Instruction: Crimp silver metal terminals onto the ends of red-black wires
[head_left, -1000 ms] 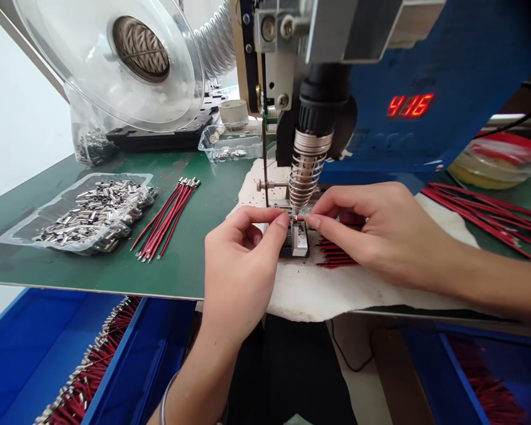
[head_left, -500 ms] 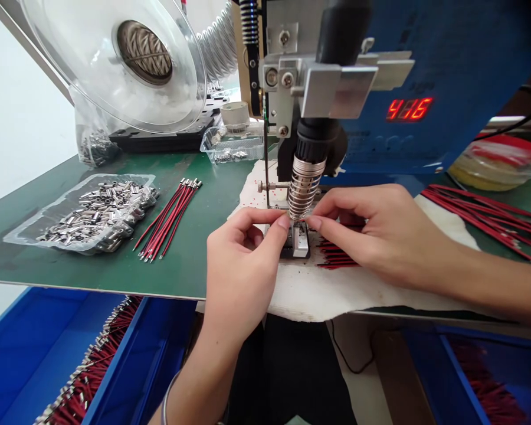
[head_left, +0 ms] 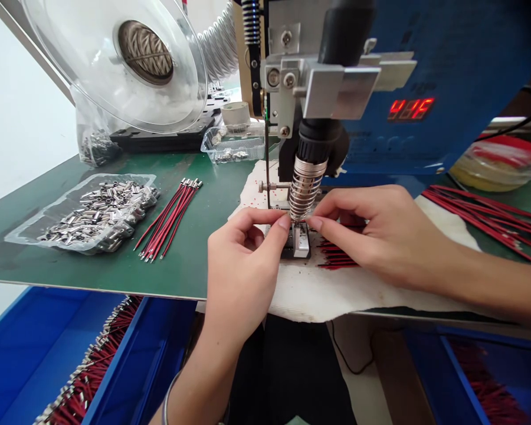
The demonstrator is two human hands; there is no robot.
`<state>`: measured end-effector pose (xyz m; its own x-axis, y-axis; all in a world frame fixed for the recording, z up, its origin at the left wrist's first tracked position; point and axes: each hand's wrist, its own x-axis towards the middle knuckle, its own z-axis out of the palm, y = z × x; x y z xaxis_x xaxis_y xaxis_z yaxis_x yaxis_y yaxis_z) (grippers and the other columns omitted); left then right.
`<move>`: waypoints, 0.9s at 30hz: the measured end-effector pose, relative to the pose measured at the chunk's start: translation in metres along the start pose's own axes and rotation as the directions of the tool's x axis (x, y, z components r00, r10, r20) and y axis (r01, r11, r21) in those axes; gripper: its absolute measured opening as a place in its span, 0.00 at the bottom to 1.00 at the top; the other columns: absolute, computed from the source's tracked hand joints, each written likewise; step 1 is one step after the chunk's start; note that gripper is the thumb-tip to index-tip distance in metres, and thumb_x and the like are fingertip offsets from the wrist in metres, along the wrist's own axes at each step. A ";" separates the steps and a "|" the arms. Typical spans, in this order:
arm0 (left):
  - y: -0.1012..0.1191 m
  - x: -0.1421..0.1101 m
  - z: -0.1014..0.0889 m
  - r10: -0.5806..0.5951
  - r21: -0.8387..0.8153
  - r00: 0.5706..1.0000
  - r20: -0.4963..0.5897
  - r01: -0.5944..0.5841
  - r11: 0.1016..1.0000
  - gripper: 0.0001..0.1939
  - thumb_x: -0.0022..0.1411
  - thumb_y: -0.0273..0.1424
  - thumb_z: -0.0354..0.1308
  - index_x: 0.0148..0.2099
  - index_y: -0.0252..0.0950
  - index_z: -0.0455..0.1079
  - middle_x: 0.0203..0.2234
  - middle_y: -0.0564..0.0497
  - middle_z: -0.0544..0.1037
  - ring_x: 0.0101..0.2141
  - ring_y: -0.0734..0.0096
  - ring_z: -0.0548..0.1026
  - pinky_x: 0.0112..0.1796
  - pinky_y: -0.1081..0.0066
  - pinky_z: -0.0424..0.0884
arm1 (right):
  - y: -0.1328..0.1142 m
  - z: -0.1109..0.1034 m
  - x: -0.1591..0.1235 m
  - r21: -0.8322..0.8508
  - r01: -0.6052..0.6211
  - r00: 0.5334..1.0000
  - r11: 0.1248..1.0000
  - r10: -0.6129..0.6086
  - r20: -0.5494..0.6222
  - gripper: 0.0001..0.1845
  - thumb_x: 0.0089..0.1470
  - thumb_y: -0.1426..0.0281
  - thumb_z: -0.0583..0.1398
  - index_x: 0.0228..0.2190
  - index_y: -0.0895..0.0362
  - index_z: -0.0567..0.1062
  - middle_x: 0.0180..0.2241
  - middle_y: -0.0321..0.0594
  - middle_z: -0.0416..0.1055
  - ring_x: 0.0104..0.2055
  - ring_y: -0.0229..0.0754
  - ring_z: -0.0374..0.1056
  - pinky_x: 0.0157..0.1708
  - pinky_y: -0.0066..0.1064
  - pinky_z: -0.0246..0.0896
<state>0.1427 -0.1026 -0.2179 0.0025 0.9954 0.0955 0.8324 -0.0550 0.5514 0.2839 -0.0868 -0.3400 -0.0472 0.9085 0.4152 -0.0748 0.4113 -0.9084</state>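
Under the spring-wrapped soldering head of the bench machine, both hands meet at a small metal fixture. My left hand pinches with thumb and forefinger at the fixture's left side; whatever is in the pinch is hidden. From the right, my right hand pinches beside the soldering tip, and its fingers hide what they hold. Black and red wires lie on a white cloth beneath my right hand. The tip reaches down between the two sets of fingertips.
A clear tray of metal connector shells sits left, beside a bundle of red and black wires. More wires lie right. Blue bins stand below the table edge. A clear extraction hood and blue machine housing rise behind.
Both hands keep the same pinches at the fixture. The whole view has shifted very slightly, and the red display digits look different.
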 end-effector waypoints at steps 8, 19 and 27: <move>0.000 0.000 0.001 -0.002 0.000 1.000 0.001 0.002 1.000 0.09 0.62 0.38 0.64 0.37 0.39 0.79 0.24 0.51 0.73 0.33 0.67 0.74 0.33 0.71 0.69 | 0.001 0.000 0.001 -0.024 0.022 1.000 0.999 -0.022 -0.005 0.10 0.61 0.66 0.59 0.30 0.55 0.77 0.24 0.35 0.74 0.23 0.38 0.65 0.26 0.33 0.58; 0.001 0.000 0.000 -0.004 0.013 1.000 0.006 0.004 1.000 0.08 0.62 0.38 0.64 0.38 0.39 0.79 0.34 0.50 0.80 0.34 0.69 0.75 0.33 0.73 0.68 | 0.001 0.001 0.000 -0.092 0.075 0.997 0.993 -0.077 -0.021 0.10 0.61 0.67 0.59 0.30 0.55 0.76 0.24 0.36 0.74 0.24 0.39 0.67 0.28 0.35 0.58; 0.001 0.001 0.000 -0.004 0.007 1.000 0.002 0.004 1.000 0.09 0.61 0.37 0.66 0.41 0.39 0.79 0.35 0.49 0.80 0.34 0.67 0.75 0.32 0.73 0.69 | 0.006 0.001 0.000 -0.223 0.212 0.973 0.952 -0.227 -0.045 0.08 0.61 0.67 0.58 0.31 0.54 0.76 0.27 0.39 0.75 0.28 0.43 0.70 0.30 0.36 0.59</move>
<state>0.1434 -0.1019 -0.2174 -0.0001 0.9958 0.0919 0.8362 -0.0503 0.5462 0.2820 -0.0840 -0.3457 0.0155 0.7935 0.6083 0.1404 0.6006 -0.7871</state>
